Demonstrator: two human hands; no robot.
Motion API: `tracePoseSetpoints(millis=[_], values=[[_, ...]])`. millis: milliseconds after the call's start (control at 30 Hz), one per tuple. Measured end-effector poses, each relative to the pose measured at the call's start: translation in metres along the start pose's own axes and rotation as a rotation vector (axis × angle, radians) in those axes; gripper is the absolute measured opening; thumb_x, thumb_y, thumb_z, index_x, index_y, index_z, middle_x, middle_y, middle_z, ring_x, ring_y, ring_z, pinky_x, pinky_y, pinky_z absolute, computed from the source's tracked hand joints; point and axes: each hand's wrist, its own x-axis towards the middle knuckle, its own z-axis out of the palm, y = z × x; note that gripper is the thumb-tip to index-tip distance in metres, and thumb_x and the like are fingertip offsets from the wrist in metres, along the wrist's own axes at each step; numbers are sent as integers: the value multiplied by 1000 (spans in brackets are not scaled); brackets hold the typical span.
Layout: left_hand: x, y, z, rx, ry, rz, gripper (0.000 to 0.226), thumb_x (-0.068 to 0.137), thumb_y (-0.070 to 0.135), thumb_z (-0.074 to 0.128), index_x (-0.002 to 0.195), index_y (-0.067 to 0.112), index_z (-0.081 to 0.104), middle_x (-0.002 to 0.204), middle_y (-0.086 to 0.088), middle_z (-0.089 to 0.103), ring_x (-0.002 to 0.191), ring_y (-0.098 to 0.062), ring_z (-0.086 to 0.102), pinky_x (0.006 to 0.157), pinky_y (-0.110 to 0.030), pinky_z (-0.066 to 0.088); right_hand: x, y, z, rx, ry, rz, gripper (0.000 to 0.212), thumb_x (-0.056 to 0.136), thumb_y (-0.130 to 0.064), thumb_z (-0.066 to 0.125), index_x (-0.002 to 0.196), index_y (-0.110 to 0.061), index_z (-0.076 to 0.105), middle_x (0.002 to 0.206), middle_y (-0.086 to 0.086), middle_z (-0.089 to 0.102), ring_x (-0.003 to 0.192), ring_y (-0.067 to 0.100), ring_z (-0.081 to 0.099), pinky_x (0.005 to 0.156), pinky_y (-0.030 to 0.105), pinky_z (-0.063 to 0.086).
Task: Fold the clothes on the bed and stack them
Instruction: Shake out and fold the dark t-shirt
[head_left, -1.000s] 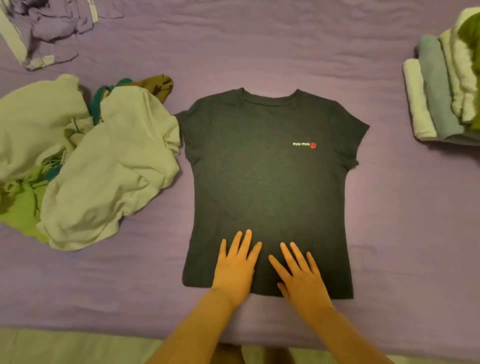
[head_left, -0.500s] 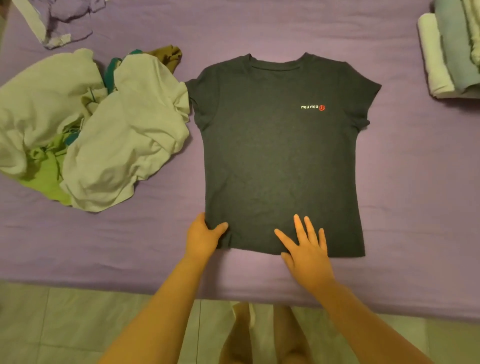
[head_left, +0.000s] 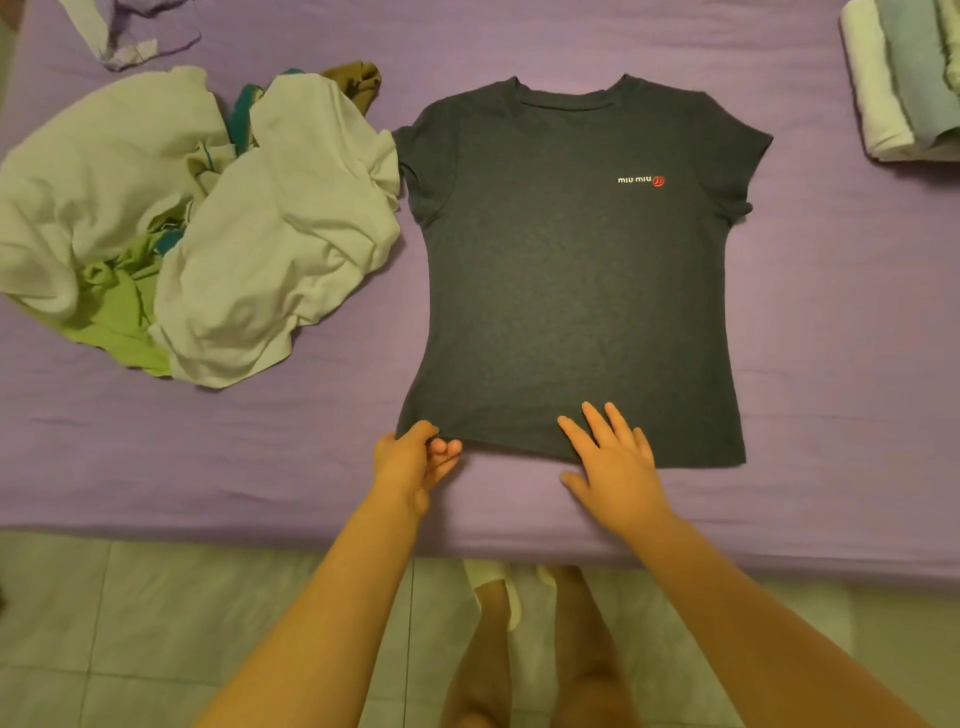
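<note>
A black T-shirt (head_left: 571, 270) with a small white and red chest logo lies flat, front up, on the purple bed (head_left: 831, 364), neck away from me. My left hand (head_left: 413, 460) pinches the hem at its bottom-left corner, thumb on top and fingers curled beneath. Over the middle of the hem my right hand (head_left: 613, 462) lies flat, fingers spread on the fabric and palm on the sheet. A stack of folded clothes (head_left: 904, 78) sits at the far right edge.
A heap of unfolded white, green and teal clothes (head_left: 208, 223) lies left of the shirt, touching its sleeve. Another purple-grey garment (head_left: 124, 31) lies at the top left. The bed's near edge (head_left: 208, 535) meets the tiled floor (head_left: 156, 649).
My left hand slid from flat on the lower shirt to the hem's left corner and took hold of it. My right hand stayed flat near the hem. The view pulled back toward the bed's edge.
</note>
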Motion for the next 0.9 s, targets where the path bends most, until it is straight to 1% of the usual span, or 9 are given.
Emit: tracePoseSetpoints(millis=[33,100,200,267,300,400,500,633,900], values=[[1,-1,-1,103,31,43,21,91,1,53,111,-2,49,53,-8,57,50,-20,62,60,-34,59,1,-1,1,-23,-5,2,64,97,-42,44,151,-32,11,160,1,-2,146,28,-8,116,50,7],[3,-3,-2,491,101,255,41,88,8,60,125,5,44,86,-15,64,74,-29,63,74,-45,56,2,-1,3,-39,1,-8,58,97,-42,43,149,-32,19,160,4,2,146,30,-6,116,51,9],[6,-8,-2,1152,194,729,52,85,23,62,135,15,48,119,-13,56,111,-36,51,91,-47,46,4,-4,3,113,120,-6,40,95,-43,47,129,-26,58,154,11,27,144,33,14,113,53,17],[10,-11,12,1354,116,1038,47,82,19,58,129,14,57,131,-19,52,121,-44,47,95,-54,44,11,-3,-2,213,221,27,35,93,-38,47,111,-20,70,146,13,42,141,33,26,111,54,21],[12,-11,22,1443,45,1116,47,82,17,57,130,14,57,138,-21,48,127,-46,42,98,-58,41,15,-2,-6,224,252,39,33,94,-35,48,113,-18,69,145,13,42,140,33,27,111,54,22],[14,-8,59,1753,-205,989,57,98,23,43,151,23,22,160,-13,5,146,-37,2,117,-55,9,33,7,-21,131,198,45,46,96,-30,50,141,-23,42,156,13,20,145,34,11,114,54,14],[20,-3,86,1983,-261,859,71,100,39,41,152,27,-6,158,-10,-18,144,-34,-17,117,-57,-1,52,25,-39,-59,1,35,63,98,-38,44,150,-35,9,159,7,-10,145,33,-13,114,55,3],[25,6,107,2098,-278,765,86,94,46,49,150,28,-15,156,-11,-24,143,-36,-20,115,-61,-1,68,42,-65,-140,-47,-21,65,97,-44,41,150,-35,4,158,7,-13,144,33,-16,115,56,2],[33,69,186,1987,-266,856,74,97,52,37,151,29,-8,158,-7,-18,144,-32,-18,118,-55,0,136,102,-141,-122,118,89,61,100,-41,35,151,-29,5,159,8,-5,146,31,-8,117,48,8]])
